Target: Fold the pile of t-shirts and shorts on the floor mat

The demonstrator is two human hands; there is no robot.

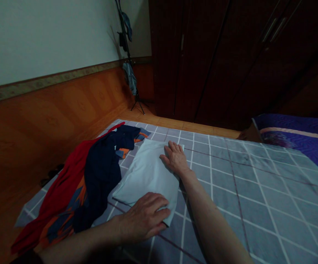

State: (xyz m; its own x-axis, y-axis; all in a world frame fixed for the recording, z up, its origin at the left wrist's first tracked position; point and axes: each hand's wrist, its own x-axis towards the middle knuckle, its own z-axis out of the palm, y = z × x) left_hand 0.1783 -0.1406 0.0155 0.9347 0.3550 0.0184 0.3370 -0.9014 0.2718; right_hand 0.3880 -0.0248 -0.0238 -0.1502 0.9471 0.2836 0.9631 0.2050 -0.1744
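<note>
A white folded piece of cloth (150, 170), likely a garment, lies flat on the checked bedspread in front of me. My right hand (175, 157) rests palm down on its far right corner, fingers stretched out. Over the near edge lies my left hand (147, 215), its fingers slightly bent and apart, touching the cloth. Left of the white cloth is a loose heap of clothes: a dark navy garment (102, 176), a red one (65, 179) and an orange and grey patterned one (76, 205).
The grey checked bedspread (225, 183) stretches to the right. Beyond it are dark wardrobe doors (203, 55) and a purple cover (307, 135). A coat stand (128, 47) with hanging items is in the far corner. Orange panelling (51, 117) runs along the left wall.
</note>
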